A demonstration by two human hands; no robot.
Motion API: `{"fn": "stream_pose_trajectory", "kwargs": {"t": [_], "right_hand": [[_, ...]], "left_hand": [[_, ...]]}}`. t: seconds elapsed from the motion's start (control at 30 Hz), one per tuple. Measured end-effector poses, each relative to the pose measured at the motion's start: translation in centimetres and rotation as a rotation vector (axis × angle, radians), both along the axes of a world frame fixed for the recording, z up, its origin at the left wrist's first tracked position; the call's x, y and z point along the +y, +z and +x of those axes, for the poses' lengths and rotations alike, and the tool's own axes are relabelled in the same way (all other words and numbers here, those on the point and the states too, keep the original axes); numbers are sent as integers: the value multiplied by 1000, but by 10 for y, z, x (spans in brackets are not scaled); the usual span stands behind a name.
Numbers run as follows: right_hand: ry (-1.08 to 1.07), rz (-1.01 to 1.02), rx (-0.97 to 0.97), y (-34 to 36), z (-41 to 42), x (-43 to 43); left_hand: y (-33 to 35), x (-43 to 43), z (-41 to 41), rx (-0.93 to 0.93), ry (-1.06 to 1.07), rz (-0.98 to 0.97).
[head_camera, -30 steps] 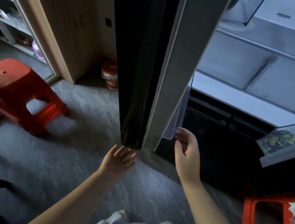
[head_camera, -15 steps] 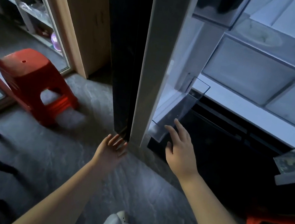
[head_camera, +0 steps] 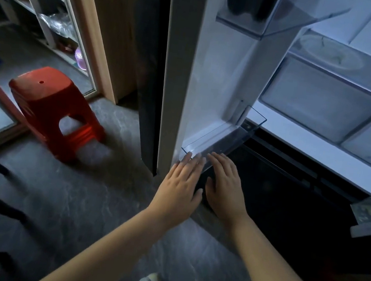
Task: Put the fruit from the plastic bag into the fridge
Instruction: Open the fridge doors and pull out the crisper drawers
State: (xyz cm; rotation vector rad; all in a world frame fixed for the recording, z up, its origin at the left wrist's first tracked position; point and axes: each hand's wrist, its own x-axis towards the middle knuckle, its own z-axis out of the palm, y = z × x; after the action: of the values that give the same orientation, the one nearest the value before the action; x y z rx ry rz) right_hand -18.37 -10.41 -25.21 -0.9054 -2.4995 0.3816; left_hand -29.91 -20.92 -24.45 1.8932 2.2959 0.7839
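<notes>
Fruit and plastic bag not seen anywhere in view; orientation and long axis cannot be told. Fridge door [head_camera: 212, 77] stands open. Left hand [head_camera: 179, 187] and right hand [head_camera: 225, 188], fingers spread flat and empty, are laid against clear door bin [head_camera: 222, 140] at door's foot. Risk judged: bin unseated if pushed unevenly
</notes>
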Motion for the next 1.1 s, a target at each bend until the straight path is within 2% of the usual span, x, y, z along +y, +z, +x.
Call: {"fn": "stream_pose_trajectory", "kwargs": {"t": [0.1,0.23,0.3,0.4,0.57,0.83,1.1], "right_hand": [[31,38,-50,6,6,21],[59,46,-318,3,7,41],[44,85,-371,-2,2,41],[46,135,-402,-1,-11,39],[116,91,-399,3,-44,41],[131,66,-397,10,-99,41],[164,78,-423,8,-99,47]], "left_hand": [[-4,16,-5,115,-4,-187],[-12,17,-10,149,14,-187],[-15,17,-15,193,20,-161],[-15,17,-31,212,43,-174],[-3,17,-71,212,99,-279],[12,34,-130,200,134,-346],[11,35,-133,176,134,-371]]}}
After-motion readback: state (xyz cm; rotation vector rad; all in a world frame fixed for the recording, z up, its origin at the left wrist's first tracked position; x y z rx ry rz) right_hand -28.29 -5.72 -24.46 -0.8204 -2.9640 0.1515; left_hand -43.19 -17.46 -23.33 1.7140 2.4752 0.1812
